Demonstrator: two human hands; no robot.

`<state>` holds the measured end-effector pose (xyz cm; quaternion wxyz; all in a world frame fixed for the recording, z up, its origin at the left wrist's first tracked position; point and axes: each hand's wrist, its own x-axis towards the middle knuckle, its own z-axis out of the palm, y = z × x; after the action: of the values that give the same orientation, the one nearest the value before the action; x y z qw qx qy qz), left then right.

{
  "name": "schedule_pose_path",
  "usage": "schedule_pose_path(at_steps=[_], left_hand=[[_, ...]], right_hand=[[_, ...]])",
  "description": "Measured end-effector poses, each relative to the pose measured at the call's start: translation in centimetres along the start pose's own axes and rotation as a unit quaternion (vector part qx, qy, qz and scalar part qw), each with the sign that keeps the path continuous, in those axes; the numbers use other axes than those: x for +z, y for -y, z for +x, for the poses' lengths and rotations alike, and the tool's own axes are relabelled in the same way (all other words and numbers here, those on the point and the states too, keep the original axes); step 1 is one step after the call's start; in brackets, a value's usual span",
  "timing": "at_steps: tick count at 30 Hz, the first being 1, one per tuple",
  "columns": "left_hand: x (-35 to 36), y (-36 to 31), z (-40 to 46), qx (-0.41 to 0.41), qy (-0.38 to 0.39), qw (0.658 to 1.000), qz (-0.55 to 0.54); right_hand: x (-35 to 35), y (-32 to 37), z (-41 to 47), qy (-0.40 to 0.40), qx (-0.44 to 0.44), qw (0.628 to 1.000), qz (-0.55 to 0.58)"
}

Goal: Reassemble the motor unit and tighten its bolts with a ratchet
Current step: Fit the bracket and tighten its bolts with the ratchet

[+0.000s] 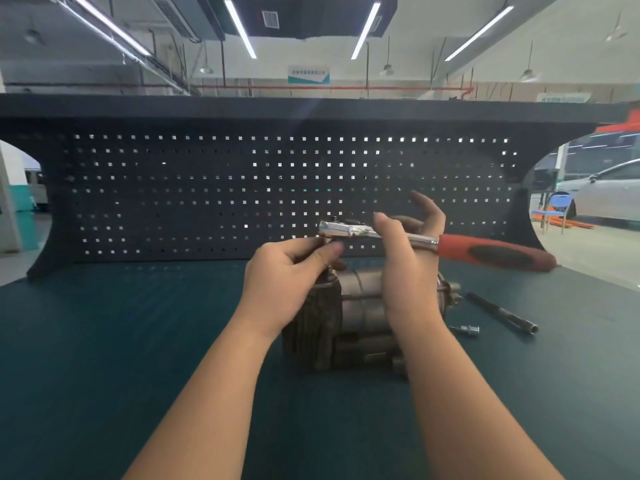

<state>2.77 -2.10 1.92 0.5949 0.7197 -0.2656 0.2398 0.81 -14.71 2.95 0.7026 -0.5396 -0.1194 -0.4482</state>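
The motor [349, 317] sits on the dark green counter [138, 341], near its middle, in front of a black pegboard [207, 188]. Both hands are raised just above it, holding a ratchet [408, 239] roughly level across the view.

The left hand [280, 282] has its fingers and thumb curled in a pinch just under the ratchet's chrome head, which points left. What sits between the fingertips is too small and hidden to name; it may be a socket or the drive stub, so I cannot tell what this grip has hold of.

The right hand [408, 268] holds the chrome shank between thumb and palm, thumb lying over the top of the metal. Its other fingers are spread and relaxed behind the shank, so this grip is loose, only partly closed round the tool. The red and black handle sticks out to the right, past the hand, free of any touch.

On the counter to the right of the motor lie 2 loose parts: a bolt [465, 329] just beside the housing, and a long dark rod [502, 313] farther right, lying at a slant.
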Motion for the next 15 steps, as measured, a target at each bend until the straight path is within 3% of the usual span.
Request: schedule_pose_path(at_steps=[2, 4, 7, 9, 11, 15], left_hand=[[-0.1, 0.1, 0.1, -0.005, 0.000, 1.000, -0.025], [0.0, 0.1, 0.0, -0.012, 0.004, 0.999, -0.047], [-0.2, 0.6, 0.5, -0.012, -0.021, 0.997, 0.076], [-0.5, 1.1, 1.0, -0.031, -0.019, 0.992, 0.120], [-0.5, 1.2, 0.8, -0.044, -0.003, 0.994, 0.104], [-0.2, 0.5, 0.0, -0.030, 0.006, 0.999, -0.012]], right_hand=[[0.8, 0.4, -0.4, 0.002, -0.050, 0.999, -0.019], [2.1, 0.7, -1.1, 0.026, -0.138, 0.982, -0.125], [3.7, 0.3, -3.4, 0.076, -0.286, 0.903, -0.311], [4.5, -0.2, -4.7, 0.086, -0.322, 0.862, -0.382], [4.4, -0.3, -4.7, 0.059, -0.303, 0.874, -0.376], [2.0, 0.2, -2.1, -0.029, -0.170, 0.953, -0.251]])
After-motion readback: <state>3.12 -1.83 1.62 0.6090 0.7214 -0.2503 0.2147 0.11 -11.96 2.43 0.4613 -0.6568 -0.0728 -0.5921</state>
